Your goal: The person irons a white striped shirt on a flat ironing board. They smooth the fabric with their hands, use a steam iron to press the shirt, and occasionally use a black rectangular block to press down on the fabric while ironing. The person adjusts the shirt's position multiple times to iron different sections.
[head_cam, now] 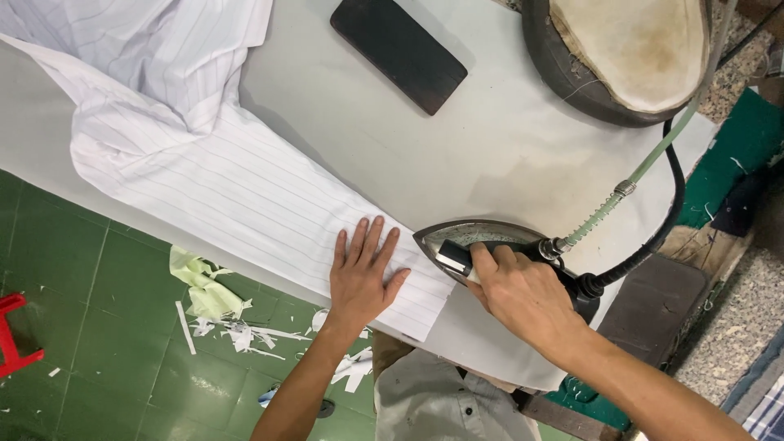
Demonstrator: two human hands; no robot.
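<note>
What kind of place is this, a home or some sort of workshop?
Probably a garment workshop or pressing room. A steam iron fed by a hose presses a striped white shirt on a padded table, and fabric scraps litter the green floor.

The widest bare stretch of the pale grey padded counter (457,155) lies in its middle, between the white striped shirt sleeve (245,188) on the left and the grey steam iron (490,245) on the right. A dark flat rectangular block (398,51) bounds it above, beside a round dark-rimmed padded form (625,49). The iron's pale green hose (645,167) and black cable (665,229) cross the counter's right end.
</note>
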